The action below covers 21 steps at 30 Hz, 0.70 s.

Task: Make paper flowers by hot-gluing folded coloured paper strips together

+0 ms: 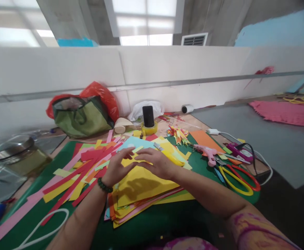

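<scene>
My left hand, with a dark green bead bracelet at the wrist, and my right hand meet over a stack of coloured paper. Between their bent fingertips shows a small pale green paper strip; both hands appear to pinch it, though the exact grip is partly hidden. The top sheet of the stack is yellow paper, with orange, pink and green edges beneath. Light blue paper lies just beyond the fingers. Beside my right hand is a yellow-handled tool with a metal end.
Loose paper strips cover the left of the green mat. On the right lie a pink glue gun, scissors and a purple device with cables. Behind stand a phone, tape roll and green bag.
</scene>
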Each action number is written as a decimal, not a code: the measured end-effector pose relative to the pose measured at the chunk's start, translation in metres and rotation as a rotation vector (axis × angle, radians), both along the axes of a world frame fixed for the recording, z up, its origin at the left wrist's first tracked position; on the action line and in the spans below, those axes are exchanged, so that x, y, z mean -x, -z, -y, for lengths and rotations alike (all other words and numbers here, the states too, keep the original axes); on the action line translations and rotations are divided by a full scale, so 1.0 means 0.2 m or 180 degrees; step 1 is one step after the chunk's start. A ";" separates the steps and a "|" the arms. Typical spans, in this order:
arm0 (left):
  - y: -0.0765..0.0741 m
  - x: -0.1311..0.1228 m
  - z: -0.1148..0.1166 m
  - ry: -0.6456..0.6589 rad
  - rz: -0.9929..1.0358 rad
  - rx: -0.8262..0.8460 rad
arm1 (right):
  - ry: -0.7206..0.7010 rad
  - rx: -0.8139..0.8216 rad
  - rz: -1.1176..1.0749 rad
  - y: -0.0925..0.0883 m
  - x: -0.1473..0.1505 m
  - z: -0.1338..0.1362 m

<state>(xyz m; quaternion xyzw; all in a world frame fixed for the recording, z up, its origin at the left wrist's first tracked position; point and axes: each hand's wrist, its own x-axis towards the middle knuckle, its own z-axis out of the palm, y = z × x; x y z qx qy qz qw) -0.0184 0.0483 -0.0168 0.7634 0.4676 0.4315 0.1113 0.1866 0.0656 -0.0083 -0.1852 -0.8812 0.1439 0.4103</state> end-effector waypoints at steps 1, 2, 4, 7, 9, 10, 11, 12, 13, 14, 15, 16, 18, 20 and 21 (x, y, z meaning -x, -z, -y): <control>0.00 -0.01 0.01 0.0096 0.0016 0.0028 | -0.0077 0.0017 0.0040 0.00 0.01 0.02; 0.00 -0.02 0.02 0.0180 0.0031 0.0072 | -0.0134 0.0030 0.0108 -0.01 0.02 0.03; 0.00 -0.03 0.02 0.0303 0.0104 0.0198 | -0.0085 0.0032 0.0201 0.00 0.03 0.04; -0.01 -0.03 0.02 0.0409 0.0308 0.0403 | 0.0216 0.0116 0.0185 0.01 0.04 0.04; -0.02 -0.03 0.02 0.0460 0.0366 0.0551 | 0.0307 0.0307 0.0151 0.01 0.04 0.03; -0.03 -0.04 0.02 0.0475 0.0357 0.0638 | 0.0291 0.0400 0.0132 0.01 0.03 0.03; -0.03 -0.04 0.03 0.0484 0.0344 0.0733 | 0.0249 0.0475 0.0105 0.02 0.03 0.02; -0.04 -0.05 0.03 0.0493 0.0342 0.0829 | 0.0192 0.0517 0.0069 0.02 0.02 0.02; -0.04 -0.05 0.03 0.0509 0.0357 0.0924 | 0.0131 0.0537 0.0025 0.02 0.02 0.02; -0.04 -0.06 0.03 0.0545 0.0390 0.1015 | 0.0069 0.0544 -0.0029 0.02 0.02 0.02; -0.05 -0.06 0.03 0.0603 0.0439 0.1102 | 0.0012 0.0551 -0.0090 0.02 0.01 0.02; -0.05 -0.06 0.04 0.0667 0.0495 0.1192 | -0.0037 0.0578 -0.0148 0.03 0.01 0.02; -0.06 -0.06 0.04 0.0737 0.0607 0.1345 | -0.0104 0.0670 -0.0282 0.03 0.01 0.02; -0.06 -0.06 0.04 0.0745 0.0670 0.1455 | -0.0158 0.0766 -0.0399 0.04 0.01 0.02; -0.06 -0.06 0.04 0.0755 0.0674 0.1503 | -0.0185 0.0802 -0.0435 0.04 0.00 0.02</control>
